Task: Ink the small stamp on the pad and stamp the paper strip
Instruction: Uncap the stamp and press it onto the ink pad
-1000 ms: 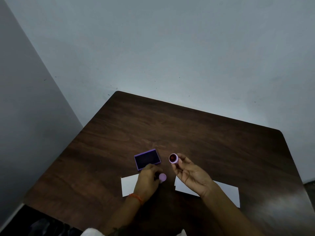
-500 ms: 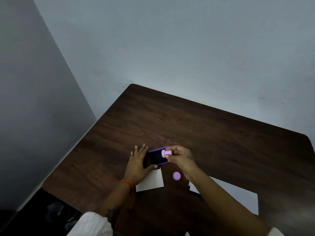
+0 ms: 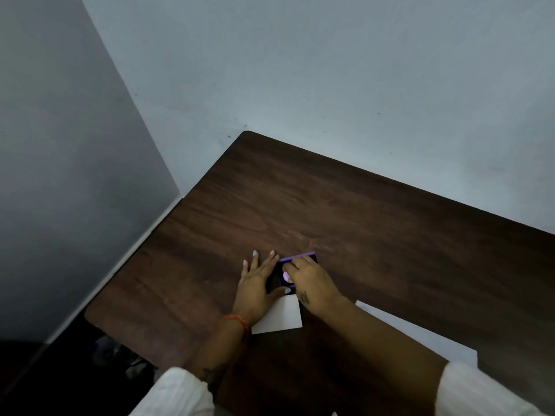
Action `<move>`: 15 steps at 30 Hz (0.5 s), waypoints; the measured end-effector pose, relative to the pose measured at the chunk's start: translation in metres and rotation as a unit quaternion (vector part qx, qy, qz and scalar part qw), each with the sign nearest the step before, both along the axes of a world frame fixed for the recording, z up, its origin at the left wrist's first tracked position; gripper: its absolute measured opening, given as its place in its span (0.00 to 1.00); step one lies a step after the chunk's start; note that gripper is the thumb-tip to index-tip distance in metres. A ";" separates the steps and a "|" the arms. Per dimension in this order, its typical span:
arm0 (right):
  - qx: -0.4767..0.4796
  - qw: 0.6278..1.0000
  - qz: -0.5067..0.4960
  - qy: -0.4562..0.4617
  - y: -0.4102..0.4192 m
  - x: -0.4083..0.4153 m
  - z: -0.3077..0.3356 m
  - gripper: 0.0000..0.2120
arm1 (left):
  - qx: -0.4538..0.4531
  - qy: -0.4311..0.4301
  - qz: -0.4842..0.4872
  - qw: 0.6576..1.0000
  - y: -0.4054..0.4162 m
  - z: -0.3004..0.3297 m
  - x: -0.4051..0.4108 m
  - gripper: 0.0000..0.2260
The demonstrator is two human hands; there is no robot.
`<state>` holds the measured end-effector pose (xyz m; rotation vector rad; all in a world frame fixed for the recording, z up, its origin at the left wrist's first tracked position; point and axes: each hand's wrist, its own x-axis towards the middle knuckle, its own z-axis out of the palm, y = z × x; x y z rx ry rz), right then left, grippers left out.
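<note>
A: Where do you stand with the edges?

B: Your hands work near the table's left front part. The left edge runs close beside your left hand; the far edge meets the wall. Beyond the ink pad and to your right the dark wood lies bare, so you have open room there.

A: And the stamp?

B: Your right hand is closed over the small stamp, fingertips pinching it, and holds it down on the ink pad. Only a pale lilac patch of it shows between your fingers. The pad is a purple-rimmed box with a dark face.

A: What is your left hand doing?

B: It lies flat, fingers spread, holding nothing, its thumb touching the pad's near left side. An orange thread circles that wrist.

A: The paper?

B: One white piece lies just in front of the pad, partly under your left hand. A second white strip lies to the right, your right forearm crossing it.

A: What can't you make out?

B: The stamp's face is hidden against the pad, and most of the pad is hidden under your hands. The floor left of the table is too dark to read.
</note>
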<state>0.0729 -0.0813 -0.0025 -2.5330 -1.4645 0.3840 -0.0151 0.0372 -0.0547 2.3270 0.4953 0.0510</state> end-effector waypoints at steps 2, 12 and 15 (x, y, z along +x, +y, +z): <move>0.024 0.999 -0.029 0.008 0.000 -0.002 -0.004 0.17 | -0.003 -0.008 0.003 1.000 0.000 -0.001 0.000 0.33; 0.022 1.000 -0.006 0.015 -0.001 -0.002 0.000 0.15 | -0.015 -0.014 0.010 1.000 0.000 -0.002 0.001 0.33; 0.081 0.989 -0.074 0.094 0.000 0.009 0.013 0.10 | -0.021 -0.015 0.007 1.000 0.001 -0.001 0.000 0.33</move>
